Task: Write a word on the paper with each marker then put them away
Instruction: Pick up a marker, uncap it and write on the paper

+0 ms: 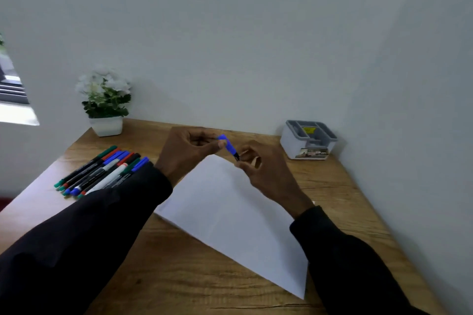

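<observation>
A blank white paper (230, 215) lies askew on the wooden table (179, 273). Above its far corner both hands meet on a blue marker (230, 148). My left hand (189, 148) pinches the blue cap end. My right hand (263, 169) pinches the dark barrel end just below it. Whether the cap is on or coming off cannot be told. Several more markers (102, 171), with green, red, blue and black caps, lie side by side at the table's left.
A grey and white organiser box (308, 140) with compartments stands at the back right corner by the wall. A white pot of white flowers (105, 102) stands at the back left. White walls close the table on the far and right sides.
</observation>
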A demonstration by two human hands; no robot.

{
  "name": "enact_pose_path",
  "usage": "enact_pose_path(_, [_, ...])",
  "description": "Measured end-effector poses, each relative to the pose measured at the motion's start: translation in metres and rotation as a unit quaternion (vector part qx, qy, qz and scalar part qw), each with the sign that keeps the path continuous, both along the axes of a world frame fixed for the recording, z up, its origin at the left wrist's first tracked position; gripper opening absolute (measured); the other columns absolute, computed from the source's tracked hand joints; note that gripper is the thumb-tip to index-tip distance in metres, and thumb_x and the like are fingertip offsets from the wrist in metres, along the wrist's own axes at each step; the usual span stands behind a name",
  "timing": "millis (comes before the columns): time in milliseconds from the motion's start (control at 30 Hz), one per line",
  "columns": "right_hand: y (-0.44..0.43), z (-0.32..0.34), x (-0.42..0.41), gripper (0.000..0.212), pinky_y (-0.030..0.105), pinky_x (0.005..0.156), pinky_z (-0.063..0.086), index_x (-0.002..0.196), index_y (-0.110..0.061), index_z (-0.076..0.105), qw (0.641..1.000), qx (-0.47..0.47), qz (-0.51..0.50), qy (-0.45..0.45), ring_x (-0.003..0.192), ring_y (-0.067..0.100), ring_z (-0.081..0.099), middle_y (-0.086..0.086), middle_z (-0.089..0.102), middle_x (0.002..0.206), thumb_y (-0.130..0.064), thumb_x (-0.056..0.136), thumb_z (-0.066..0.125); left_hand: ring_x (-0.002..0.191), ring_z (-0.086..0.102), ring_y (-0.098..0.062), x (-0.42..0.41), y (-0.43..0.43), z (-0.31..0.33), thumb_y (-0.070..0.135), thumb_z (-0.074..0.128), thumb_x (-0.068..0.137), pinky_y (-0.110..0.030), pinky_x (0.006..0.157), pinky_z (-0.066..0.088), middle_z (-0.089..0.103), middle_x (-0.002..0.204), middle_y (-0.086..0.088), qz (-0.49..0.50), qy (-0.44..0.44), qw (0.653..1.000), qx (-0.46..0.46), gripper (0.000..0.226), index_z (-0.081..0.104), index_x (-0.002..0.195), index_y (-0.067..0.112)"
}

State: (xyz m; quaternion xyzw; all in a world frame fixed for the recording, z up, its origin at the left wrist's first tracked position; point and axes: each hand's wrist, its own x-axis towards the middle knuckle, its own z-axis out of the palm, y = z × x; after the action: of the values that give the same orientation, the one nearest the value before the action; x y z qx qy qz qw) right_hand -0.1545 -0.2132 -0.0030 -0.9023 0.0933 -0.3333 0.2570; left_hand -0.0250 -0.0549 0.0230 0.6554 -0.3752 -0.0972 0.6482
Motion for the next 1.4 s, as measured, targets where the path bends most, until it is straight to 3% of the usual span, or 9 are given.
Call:
enact_pose_path(67, [-0.01, -0.003, -0.001, 0.035, 0.026, 0.069, 0.058, 0.118, -0.015, 0.068, 1.0, 0.021, -0.021, 0.001, 0.078, 0.01, 0.071, -0.001, 0.075, 0.086, -0.008, 0.086, 0.08, 0.078, 0.072, -0.004, -0.002, -0.011, 0.003, 0.01, 0.079, 0.078, -0.008, 0.066, 0.051, 0.077, 0.086, 0.004, -0.016, 0.014, 1.0, -0.009, 0.018, 0.076, 0.096, 0.008])
enact_pose_path(167, [-0.035, 0.001, -0.005, 0.062, 0.02, 0.071, 0.06, 0.143, -0.018, 0.051, 0.995, 0.062, -0.072, -0.023, 0.075, 0.007, 0.07, -0.001, 0.071, 0.084, -0.004, 0.088, 0.077, 0.084, 0.073, -0.008, 0.0, -0.02, 0.006, 0.011, 0.079, 0.079, -0.01, 0.07, 0.052, 0.077, 0.088, 0.001, -0.04, 0.024, 0.999, -0.011, 0.019, 0.076, 0.098, 0.007])
enact_pose_path(300, [-0.087, 0.018, -0.01, 0.08, 0.028, 0.071, 0.062, 0.154, -0.026, 0.034, 0.985, 0.083, -0.128, -0.081, 0.076, 0.016, 0.071, 0.007, 0.069, 0.084, -0.001, 0.09, 0.074, 0.085, 0.073, -0.011, 0.007, -0.028, 0.006, 0.009, 0.08, 0.077, -0.011, 0.07, 0.052, 0.077, 0.088, -0.001, -0.057, 0.046, 0.997, -0.001, 0.019, 0.076, 0.095, 0.004])
enact_pose_path(400, [-0.124, 0.037, -0.01, 0.086, 0.019, 0.07, 0.057, 0.157, -0.028, 0.03, 0.976, 0.082, -0.17, -0.113, 0.071, 0.01, 0.071, 0.003, 0.071, 0.076, -0.002, 0.089, 0.076, 0.087, 0.074, -0.014, 0.018, -0.03, 0.003, 0.013, 0.082, 0.075, -0.014, 0.074, 0.055, 0.077, 0.088, -0.001, -0.043, 0.052, 0.998, 0.015, 0.017, 0.077, 0.091, 0.008])
enact_pose_path(733, [-0.194, 0.047, 0.014, 0.066, 0.039, 0.085, 0.061, 0.144, -0.02, 0.04, 0.973, 0.076, -0.209, -0.059, 0.085, 0.024, 0.071, 0.01, 0.072, 0.089, 0.001, 0.091, 0.073, 0.089, 0.073, -0.015, 0.049, -0.008, -0.013, 0.014, 0.081, 0.077, -0.016, 0.077, 0.056, 0.077, 0.091, -0.002, 0.016, 0.047, 0.997, 0.063, 0.018, 0.078, 0.094, 0.01])
enact_pose_path(1067, [-0.21, 0.028, 0.023, 0.053, 0.027, 0.089, 0.034, 0.143, -0.021, 0.057, 0.963, 0.053, -0.263, 0.021, 0.114, 0.02, 0.051, 0.008, 0.073, 0.102, -0.001, 0.095, 0.067, 0.079, 0.073, -0.008, 0.068, 0.023, -0.022, 0.007, 0.077, 0.078, -0.009, 0.065, 0.053, 0.077, 0.086, 0.002, 0.044, 0.058, 0.996, 0.061, 0.017, 0.076, 0.095, 0.008])
enact_pose_path(1167, [-0.204, 0.036, 0.02, 0.048, 0.017, 0.078, 0.04, 0.139, -0.014, 0.061, 0.958, 0.027, -0.286, -0.01, 0.099, 0.017, 0.058, 0.008, 0.072, 0.101, 0.002, 0.095, 0.066, 0.075, 0.072, -0.006, 0.071, 0.034, -0.023, 0.007, 0.077, 0.077, -0.008, 0.064, 0.053, 0.077, 0.085, 0.002, 0.053, 0.051, 0.995, 0.064, 0.017, 0.076, 0.094, 0.008])
enact_pose_path(1267, [-0.187, 0.044, 0.025, 0.024, 0.021, 0.078, 0.048, 0.114, -0.003, 0.073, 0.961, -0.023, -0.274, -0.043, 0.09, 0.023, 0.072, 0.011, 0.077, 0.098, 0.003, 0.091, 0.066, 0.068, 0.071, -0.002, 0.072, 0.048, -0.021, 0.004, 0.076, 0.078, -0.006, 0.06, 0.051, 0.076, 0.083, 0.006, 0.068, 0.02, 0.995, 0.069, 0.015, 0.075, 0.093, 0.007])
enact_pose_path(1400, [-0.134, 0.046, 0.035, 0.008, 0.002, 0.065, 0.044, 0.096, -0.004, 0.077, 0.981, -0.007, -0.184, -0.058, 0.072, 0.015, 0.067, 0.009, 0.075, 0.082, -0.001, 0.089, 0.075, 0.072, 0.07, -0.006, 0.072, 0.076, -0.019, 0.009, 0.078, 0.079, -0.008, 0.063, 0.052, 0.077, 0.084, -0.002, 0.094, -0.009, 0.992, 0.081, 0.017, 0.076, 0.096, 0.005])
